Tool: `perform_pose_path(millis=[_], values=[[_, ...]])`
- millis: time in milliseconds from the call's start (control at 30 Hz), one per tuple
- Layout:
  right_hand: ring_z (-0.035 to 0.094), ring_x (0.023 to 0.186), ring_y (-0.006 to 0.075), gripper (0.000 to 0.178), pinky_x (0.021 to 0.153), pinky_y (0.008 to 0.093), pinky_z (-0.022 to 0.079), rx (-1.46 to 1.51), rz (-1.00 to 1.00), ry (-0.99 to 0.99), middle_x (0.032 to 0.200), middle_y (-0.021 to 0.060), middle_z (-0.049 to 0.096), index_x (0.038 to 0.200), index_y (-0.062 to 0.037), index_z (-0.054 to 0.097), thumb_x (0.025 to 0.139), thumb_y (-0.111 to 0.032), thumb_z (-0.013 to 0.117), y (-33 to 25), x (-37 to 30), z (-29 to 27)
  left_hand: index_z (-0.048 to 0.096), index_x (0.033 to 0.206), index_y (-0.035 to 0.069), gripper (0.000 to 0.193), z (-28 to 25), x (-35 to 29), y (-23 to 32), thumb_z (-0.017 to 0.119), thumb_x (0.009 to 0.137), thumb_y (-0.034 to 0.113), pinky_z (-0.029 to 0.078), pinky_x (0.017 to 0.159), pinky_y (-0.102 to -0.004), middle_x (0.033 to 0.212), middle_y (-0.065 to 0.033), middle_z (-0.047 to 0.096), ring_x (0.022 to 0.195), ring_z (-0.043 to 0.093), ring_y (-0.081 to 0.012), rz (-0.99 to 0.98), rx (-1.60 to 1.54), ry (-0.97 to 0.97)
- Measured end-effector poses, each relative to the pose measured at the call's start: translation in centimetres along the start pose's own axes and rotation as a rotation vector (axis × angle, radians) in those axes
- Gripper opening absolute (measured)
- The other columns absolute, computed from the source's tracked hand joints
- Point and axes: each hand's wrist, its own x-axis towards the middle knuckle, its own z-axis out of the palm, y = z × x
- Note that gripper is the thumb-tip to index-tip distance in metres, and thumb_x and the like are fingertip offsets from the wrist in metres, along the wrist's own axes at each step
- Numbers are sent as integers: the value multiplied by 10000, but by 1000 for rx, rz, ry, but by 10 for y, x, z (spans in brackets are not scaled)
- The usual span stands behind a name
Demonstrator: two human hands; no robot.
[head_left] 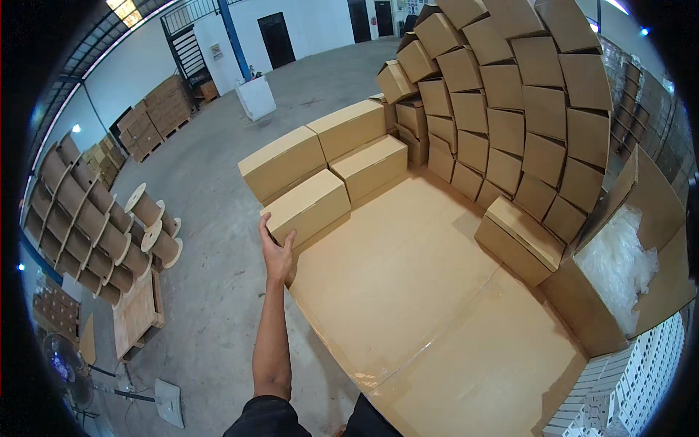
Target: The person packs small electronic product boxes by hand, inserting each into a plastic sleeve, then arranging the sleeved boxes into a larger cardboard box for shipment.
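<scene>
My left hand [277, 251] grips the near end of a long closed cardboard box [312, 206], its thumb and fingers spread round the end. That box lies at the left edge of a brown cardboard-covered surface [400, 291]. Behind it sits a similar box [371, 166], and two more, an upper left one [284, 162] and an upper right one [348, 130], stand higher along the same edge. My right hand is out of view.
A tall stack of cardboard boxes [506, 109] rises at the far right. In front of it lies a single box [517, 244]. An open carton [564, 291] holds clear plastic [622, 262]. White perforated pieces [626, 393] are at the lower right; wooden spools [156, 222] stand left.
</scene>
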Motion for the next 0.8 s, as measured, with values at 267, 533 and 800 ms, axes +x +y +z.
perform_pose_path(millis=[267, 533, 800], values=[[584, 1171, 302, 523, 1020, 407, 483, 109, 7, -5, 1294, 196, 600, 1354, 64, 537, 1065, -371, 565, 16, 0, 3, 332, 1526, 59, 726, 9, 6, -6, 738, 925, 100, 271, 1237, -436, 1535, -191, 407, 1466, 357, -360, 10, 171, 73], [586, 1152, 278, 545, 990, 393, 503, 214, 73, -22, 1303, 181, 582, 1380, 46, 506, 1056, -385, 585, 34, -4, 1, 339, 1521, 63, 670, 20, -2, 19, 697, 955, 96, 255, 1240, -447, 1541, -196, 376, 1488, 315, -365, -28, 176, 119], [592, 1165, 276, 453, 992, 375, 517, 170, -11, 11, 1298, 193, 597, 1357, 43, 542, 1066, -302, 578, 32, -4, 2, 299, 1558, 51, 727, 16, 0, 20, 695, 950, 96, 247, 1240, -459, 1609, -215, 323, 1498, 311, -380, 32, 231, 72]])
